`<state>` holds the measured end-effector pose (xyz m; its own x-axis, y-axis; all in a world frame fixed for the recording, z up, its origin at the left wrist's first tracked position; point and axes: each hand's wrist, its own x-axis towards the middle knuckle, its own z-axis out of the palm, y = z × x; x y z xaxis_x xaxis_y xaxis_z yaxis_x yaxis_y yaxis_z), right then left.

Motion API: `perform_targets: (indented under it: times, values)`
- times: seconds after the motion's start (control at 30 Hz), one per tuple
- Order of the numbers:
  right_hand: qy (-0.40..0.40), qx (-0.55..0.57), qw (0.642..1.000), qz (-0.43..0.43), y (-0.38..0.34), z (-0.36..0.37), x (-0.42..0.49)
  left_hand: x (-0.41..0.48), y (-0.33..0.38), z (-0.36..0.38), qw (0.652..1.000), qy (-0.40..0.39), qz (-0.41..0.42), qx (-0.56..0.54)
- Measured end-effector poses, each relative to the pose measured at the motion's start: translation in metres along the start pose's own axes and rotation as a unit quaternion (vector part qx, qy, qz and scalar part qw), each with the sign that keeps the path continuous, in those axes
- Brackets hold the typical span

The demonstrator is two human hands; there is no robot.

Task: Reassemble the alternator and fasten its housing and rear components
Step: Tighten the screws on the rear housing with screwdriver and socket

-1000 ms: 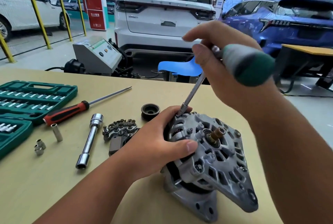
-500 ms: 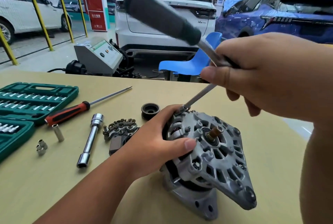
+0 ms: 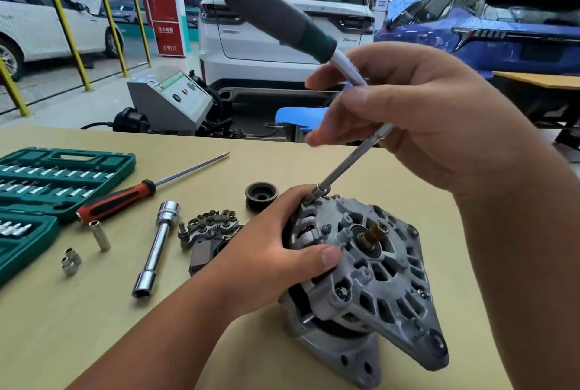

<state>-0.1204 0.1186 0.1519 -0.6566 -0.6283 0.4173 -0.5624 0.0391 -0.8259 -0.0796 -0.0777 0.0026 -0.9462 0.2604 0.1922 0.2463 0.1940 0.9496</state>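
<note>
The grey alternator (image 3: 379, 283) stands tilted on the tan table, its brass-tipped shaft (image 3: 373, 232) pointing up toward me. My left hand (image 3: 276, 239) grips its upper left rim, thumb across the housing face. My right hand (image 3: 417, 113) pinches the metal shank of a ratchet driver with a grey-green handle (image 3: 276, 13), which sticks up to the left. The driver's extension (image 3: 345, 163) slants down to a small socket (image 3: 317, 193) seated on a housing bolt at the top edge, beside my left fingers.
A rectifier plate (image 3: 207, 228) and a black cover part (image 3: 204, 256) lie left of the alternator, with a pulley (image 3: 261, 193) behind. Further left are a long chrome socket tube (image 3: 157, 248), loose sockets (image 3: 72, 261), a red screwdriver (image 3: 125, 198) and a green socket case (image 3: 47, 176).
My right hand slid from the driver's handle down onto its shank, and the handle swung from the right over to the upper left. The socket stays on the bolt; my left hand has not moved.
</note>
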Motion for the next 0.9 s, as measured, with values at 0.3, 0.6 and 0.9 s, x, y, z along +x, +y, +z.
perform_targets:
  times: [0.3, 0.6, 0.9]
  values:
    - [0.162, 0.317, 0.928, 0.105, 0.004, 0.012, 0.012, 0.001, -0.001, 0.000, 1.000, -0.007, 0.012, -0.017]
    - [-0.065, 0.423, 0.895, 0.129, 0.029, -0.005, 0.017, 0.001, 0.001, 0.001, 0.999, -0.015, 0.019, -0.024]
    - [0.079, 0.487, 0.860, 0.131, 0.015, 0.018, 0.020, 0.002, 0.000, 0.001, 0.999, -0.018, 0.022, -0.031]
